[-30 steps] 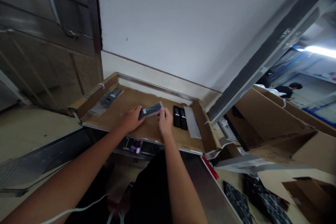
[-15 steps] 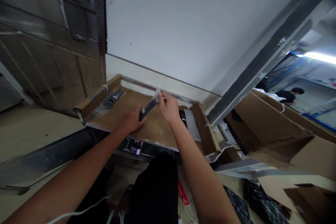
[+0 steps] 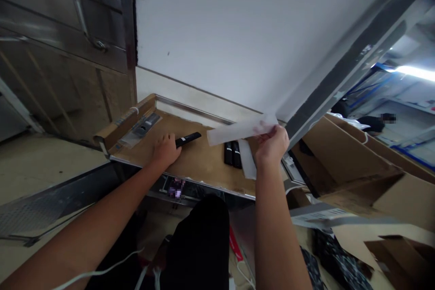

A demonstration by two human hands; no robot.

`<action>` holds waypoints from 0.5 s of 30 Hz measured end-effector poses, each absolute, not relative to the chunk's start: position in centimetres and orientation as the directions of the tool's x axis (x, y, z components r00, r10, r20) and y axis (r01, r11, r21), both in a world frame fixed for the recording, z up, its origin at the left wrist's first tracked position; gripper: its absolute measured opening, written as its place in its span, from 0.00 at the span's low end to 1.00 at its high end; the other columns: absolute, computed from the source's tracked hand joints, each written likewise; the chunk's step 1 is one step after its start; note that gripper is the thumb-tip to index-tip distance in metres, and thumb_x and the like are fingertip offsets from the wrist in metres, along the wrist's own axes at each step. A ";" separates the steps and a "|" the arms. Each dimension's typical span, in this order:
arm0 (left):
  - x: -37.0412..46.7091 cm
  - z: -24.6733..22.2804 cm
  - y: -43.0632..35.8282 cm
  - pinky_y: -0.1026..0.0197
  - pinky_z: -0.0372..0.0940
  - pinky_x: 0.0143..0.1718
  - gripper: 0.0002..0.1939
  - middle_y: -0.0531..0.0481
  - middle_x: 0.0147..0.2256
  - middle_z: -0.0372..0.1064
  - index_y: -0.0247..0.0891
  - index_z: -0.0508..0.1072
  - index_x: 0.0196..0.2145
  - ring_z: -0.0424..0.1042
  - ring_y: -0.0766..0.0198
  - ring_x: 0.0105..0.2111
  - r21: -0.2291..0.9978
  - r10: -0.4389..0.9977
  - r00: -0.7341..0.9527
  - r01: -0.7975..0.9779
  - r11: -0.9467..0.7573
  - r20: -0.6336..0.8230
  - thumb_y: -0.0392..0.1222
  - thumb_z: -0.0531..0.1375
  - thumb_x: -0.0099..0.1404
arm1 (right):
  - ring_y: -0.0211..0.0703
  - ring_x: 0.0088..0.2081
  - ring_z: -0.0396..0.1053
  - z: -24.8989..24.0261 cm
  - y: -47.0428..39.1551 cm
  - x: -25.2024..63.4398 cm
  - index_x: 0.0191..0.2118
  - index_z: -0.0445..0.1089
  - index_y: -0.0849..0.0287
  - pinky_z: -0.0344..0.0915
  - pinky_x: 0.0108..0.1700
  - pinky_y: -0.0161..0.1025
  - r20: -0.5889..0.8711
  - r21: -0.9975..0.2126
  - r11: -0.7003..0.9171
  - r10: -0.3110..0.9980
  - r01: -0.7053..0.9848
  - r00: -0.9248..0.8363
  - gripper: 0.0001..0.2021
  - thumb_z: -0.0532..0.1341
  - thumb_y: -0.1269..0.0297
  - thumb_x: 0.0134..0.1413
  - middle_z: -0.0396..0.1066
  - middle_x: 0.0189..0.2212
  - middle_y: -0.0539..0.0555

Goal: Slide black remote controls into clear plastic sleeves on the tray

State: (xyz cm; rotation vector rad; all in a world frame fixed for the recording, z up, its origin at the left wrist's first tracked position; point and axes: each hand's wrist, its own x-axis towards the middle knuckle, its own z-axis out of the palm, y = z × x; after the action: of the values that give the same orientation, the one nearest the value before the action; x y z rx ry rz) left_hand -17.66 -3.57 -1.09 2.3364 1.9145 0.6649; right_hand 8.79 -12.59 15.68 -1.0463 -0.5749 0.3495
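My left hand (image 3: 167, 148) is closed around one end of a slim black piece (image 3: 189, 139) with a small white mark, above the brown cardboard tabletop (image 3: 200, 163). Off to the right, my right hand (image 3: 274, 142) pinches the end of a translucent whitish sleeve (image 3: 234, 131), which stretches leftward from the fingers. Two similar black pieces (image 3: 232, 154) lie side by side beneath the sleeve. Beside them is another whitish sleeve (image 3: 248, 159), partly hidden by my right hand and wrist. A bagged dark item (image 3: 144, 127) rests at the tabletop's left side.
Raised cardboard (image 3: 125, 122) edges the table's left end. A white wall panel (image 3: 210, 31) stands behind it. Large open cardboard boxes (image 3: 350, 158) are at the right, with a person (image 3: 372, 123) beyond them. A metal door handle (image 3: 83, 16) is at upper left.
The black piece and the sleeve are now apart. My right hand has moved right with the sleeve, while my left hand has shifted slightly left with the black piece, now uncovered.
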 end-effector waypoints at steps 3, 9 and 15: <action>-17.5 -0.9 -3.8 0.45 0.61 0.51 0.25 0.33 0.48 0.70 0.33 0.70 0.49 0.69 0.40 0.50 0.315 0.947 0.130 0.922 -0.225 0.294 0.56 0.59 0.64 | 0.38 0.23 0.71 13.6 -13.4 8.8 0.33 0.63 0.54 0.66 0.22 0.33 0.226 -0.923 0.384 0.608 -0.032 0.761 0.07 0.58 0.58 0.50 0.76 0.28 0.48; -17.7 -0.5 -4.1 0.39 0.58 0.56 0.28 0.32 0.51 0.70 0.34 0.71 0.52 0.66 0.36 0.55 0.398 0.932 0.156 0.872 -0.285 0.327 0.56 0.61 0.61 | 0.40 0.22 0.71 9.7 -15.1 7.0 0.35 0.63 0.54 0.65 0.21 0.35 0.127 -0.961 0.255 0.746 -0.104 0.653 0.14 0.61 0.52 0.46 0.77 0.28 0.49; -16.0 1.4 -6.7 0.52 0.64 0.54 0.28 0.40 0.51 0.73 0.38 0.65 0.59 0.72 0.54 0.52 0.894 0.810 0.490 0.124 -0.431 0.323 0.55 0.57 0.67 | 0.41 0.24 0.72 8.5 -16.4 5.2 0.35 0.63 0.53 0.66 0.23 0.36 0.088 -0.965 0.214 0.808 -0.151 0.583 0.15 0.61 0.49 0.46 0.77 0.28 0.47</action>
State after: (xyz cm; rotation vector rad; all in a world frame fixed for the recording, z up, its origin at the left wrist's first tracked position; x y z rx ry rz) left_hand -16.03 -6.65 1.38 1.8625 0.7791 0.9894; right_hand 5.19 -16.37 8.51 -1.1732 -0.6868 0.7431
